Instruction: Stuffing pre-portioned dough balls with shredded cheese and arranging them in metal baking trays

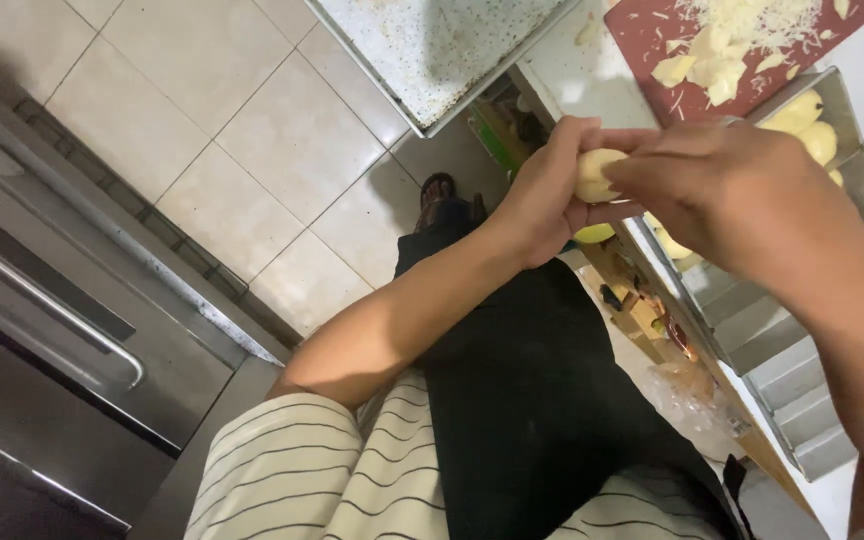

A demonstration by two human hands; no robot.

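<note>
My left hand [542, 195] grips a pale yellow peeled potato [595, 172] from below. My right hand [697, 180] covers the same potato from the right, fingers wrapped over its end. Both hands meet in front of my chest, above the edge of a metal tray [857, 150] that holds more peeled potatoes [802, 115]. Whether the right hand also holds a tool is hidden by its own fingers.
A red cutting board [652, 40] with potato slices and shreds lies at the top right. A speckled metal sheet [422, 50] juts over the tiled floor [252, 150]. A steel oven door with a bar handle [52, 310] fills the left. Stacked metal trays [792, 390] sit lower right.
</note>
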